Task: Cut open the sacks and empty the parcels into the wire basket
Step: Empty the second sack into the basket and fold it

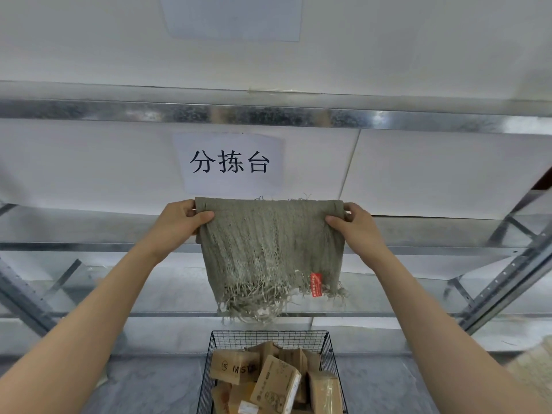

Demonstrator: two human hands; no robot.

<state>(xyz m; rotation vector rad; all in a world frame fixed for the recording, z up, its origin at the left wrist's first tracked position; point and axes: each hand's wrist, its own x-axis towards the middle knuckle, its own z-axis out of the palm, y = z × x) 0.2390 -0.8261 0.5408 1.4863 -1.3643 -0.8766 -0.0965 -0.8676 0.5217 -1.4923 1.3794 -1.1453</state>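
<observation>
Both arms reach forward and up, and between them hangs a grey-green woven sack [270,252]. The left hand [179,222] grips the sack's upper left corner, thumb laid across the front of the cloth and fingers curled behind it. The right hand [357,225] grips the upper right corner in the same manner, thumb in front and fingers wrapped round the edge. The top edge of the sack is pulled fairly taut and runs level from hand to hand, so the cloth hangs flat, facing the camera, with its length dropping straight down. The lower edge is ragged and frayed, with loose strands dangling, and this torn end points downward. A small red label [316,284] sits near the lower right of the sack.

Directly below the frayed end, apart from it, stands a black wire basket [268,339]. Cardboard parcels [260,375] lie jumbled inside it, tilted at various angles, some bearing printed marks. The sack hangs limp and thin.

Behind the sack a white paper sign [230,162] with three black characters is fixed to a white wall panel [448,168]. Grey metal shelving [504,279] crosses the view, with a horizontal beam above the sign and slanted perforated uprights at the left and right.
</observation>
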